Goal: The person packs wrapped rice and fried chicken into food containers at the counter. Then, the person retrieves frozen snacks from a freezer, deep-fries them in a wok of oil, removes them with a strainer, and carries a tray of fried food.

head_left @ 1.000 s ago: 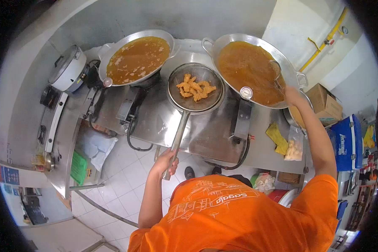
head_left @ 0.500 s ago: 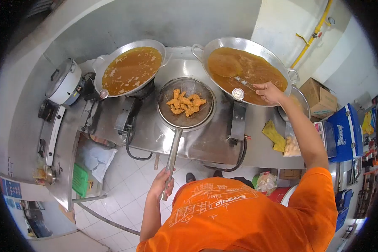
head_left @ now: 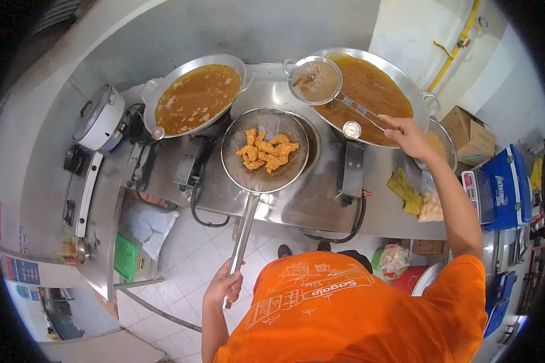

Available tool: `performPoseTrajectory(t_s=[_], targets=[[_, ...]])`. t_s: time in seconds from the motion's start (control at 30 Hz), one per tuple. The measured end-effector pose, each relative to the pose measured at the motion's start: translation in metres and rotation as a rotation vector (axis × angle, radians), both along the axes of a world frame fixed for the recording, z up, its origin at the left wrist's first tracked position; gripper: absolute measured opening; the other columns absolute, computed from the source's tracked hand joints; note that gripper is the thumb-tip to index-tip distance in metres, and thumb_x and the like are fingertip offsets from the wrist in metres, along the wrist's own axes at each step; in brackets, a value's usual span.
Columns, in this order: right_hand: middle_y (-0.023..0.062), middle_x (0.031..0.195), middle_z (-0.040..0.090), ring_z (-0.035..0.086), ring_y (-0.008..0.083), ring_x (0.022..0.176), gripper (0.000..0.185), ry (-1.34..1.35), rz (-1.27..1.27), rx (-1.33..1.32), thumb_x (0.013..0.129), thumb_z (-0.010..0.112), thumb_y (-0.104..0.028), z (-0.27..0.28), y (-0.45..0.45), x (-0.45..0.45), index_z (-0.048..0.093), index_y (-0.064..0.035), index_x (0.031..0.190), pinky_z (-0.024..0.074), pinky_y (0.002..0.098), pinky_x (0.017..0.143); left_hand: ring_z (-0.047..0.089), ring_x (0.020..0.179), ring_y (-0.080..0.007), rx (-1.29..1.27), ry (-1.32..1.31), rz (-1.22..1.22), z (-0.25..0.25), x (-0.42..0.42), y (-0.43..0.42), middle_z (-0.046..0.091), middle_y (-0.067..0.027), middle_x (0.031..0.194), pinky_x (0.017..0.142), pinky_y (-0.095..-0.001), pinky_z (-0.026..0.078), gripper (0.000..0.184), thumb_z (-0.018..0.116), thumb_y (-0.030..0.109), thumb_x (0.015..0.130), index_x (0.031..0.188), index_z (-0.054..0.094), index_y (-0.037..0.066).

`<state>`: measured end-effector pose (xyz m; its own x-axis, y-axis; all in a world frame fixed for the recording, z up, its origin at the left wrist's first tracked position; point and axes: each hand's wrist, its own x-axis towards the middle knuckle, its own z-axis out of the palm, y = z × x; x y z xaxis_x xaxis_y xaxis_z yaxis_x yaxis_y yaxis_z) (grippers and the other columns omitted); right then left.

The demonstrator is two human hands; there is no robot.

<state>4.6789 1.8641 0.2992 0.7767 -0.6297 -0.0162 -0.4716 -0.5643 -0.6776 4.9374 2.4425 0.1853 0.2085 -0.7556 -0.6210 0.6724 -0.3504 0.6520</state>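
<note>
My left hand (head_left: 225, 284) is closed round the handle of a large strainer (head_left: 236, 175), which holds several fried pieces (head_left: 265, 150) over a round metal container (head_left: 312, 145). My right hand (head_left: 409, 134) grips the thin handle of a small skimmer (head_left: 316, 81). That skimmer is raised above the left rim of the right pan (head_left: 375, 91), with some dark bits in its mesh. Brown oil fills this pan, and a dial thermometer (head_left: 352, 129) sits at its near rim.
A left pan (head_left: 197, 100) holds oil with pale foam. Around these are a white cooker (head_left: 95, 121), a yellow cloth (head_left: 404, 190), a plastic bag (head_left: 430, 207), a cardboard box (head_left: 468, 138), a blue cooler (head_left: 507, 187) and hoses (head_left: 194, 202) at the counter's front.
The small skimmer has come up out of the right pan's oil and moved left over the rim. The large strainer has shifted left and nearer, uncovering part of the container beneath.
</note>
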Motion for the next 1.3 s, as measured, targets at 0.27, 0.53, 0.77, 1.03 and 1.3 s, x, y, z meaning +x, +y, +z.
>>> performPoseTrajectory(t_s=[0.27, 0.53, 0.77, 1.03, 1.3], targets=[[0.0170, 0.077, 0.071, 0.072, 0.0376, 0.068, 0.068, 0.416, 0.130, -0.738, 0.085, 0.061, -0.005, -0.055, 0.121, 0.053, 0.048, -0.0108, 0.152, 0.0580, 0.0491, 0.061, 0.035, 0.035, -0.0084, -0.007, 0.031, 0.043, 0.006, 0.000, 0.047, 0.040, 0.0019, 0.058, 0.031, -0.0256, 0.030, 0.044, 0.068, 0.024, 0.098, 0.134, 0.049, 0.010], [0.0171, 0.076, 0.070, 0.071, 0.0383, 0.066, 0.076, 0.469, 0.155, -0.725, 0.083, 0.062, -0.003, -0.127, 0.114, 0.048, 0.043, -0.0115, 0.156, 0.0582, 0.0485, 0.060, 0.034, 0.034, -0.0080, 0.032, 0.043, 0.037, 0.004, 0.010, 0.055, 0.040, 0.0023, 0.058, 0.030, -0.0260, 0.027, 0.051, 0.072, 0.027, 0.096, 0.137, 0.048, 0.011], [0.0195, 0.078, 0.069, 0.071, 0.0401, 0.069, 0.079, 0.412, 0.051, -0.738, 0.085, 0.058, -0.002, -0.071, 0.131, 0.039, 0.037, -0.0164, 0.159, 0.0572, 0.0504, 0.059, 0.035, 0.035, -0.0080, 0.031, 0.077, 0.045, 0.009, 0.022, 0.054, 0.040, 0.0021, 0.058, 0.031, -0.0249, 0.028, 0.046, 0.070, 0.020, 0.096, 0.136, 0.049, 0.010], [0.0284, 0.101, 0.071, 0.070, 0.0443, 0.096, 0.037, 0.258, -0.296, -0.657, 0.096, 0.052, -0.007, 0.052, 0.023, 0.026, 0.066, -0.0049, 0.131, 0.0547, 0.0522, 0.084, 0.038, 0.036, -0.0092, 0.016, -0.060, -0.051, -0.004, 0.042, 0.002, 0.043, 0.0006, 0.060, 0.032, -0.0257, 0.032, 0.043, 0.064, 0.017, 0.099, 0.138, 0.047, 0.009], [0.0271, 0.099, 0.072, 0.070, 0.0475, 0.098, 0.034, 0.633, -0.537, -0.779, 0.099, 0.044, -0.011, 0.010, -0.087, -0.041, 0.070, -0.0015, 0.118, 0.0564, 0.0542, 0.085, 0.038, 0.038, -0.0087, -0.024, 0.025, -0.047, -0.041, 0.040, -0.063, 0.043, 0.0009, 0.063, 0.033, -0.0261, 0.032, 0.038, 0.060, 0.017, 0.102, 0.137, 0.047, 0.010]])
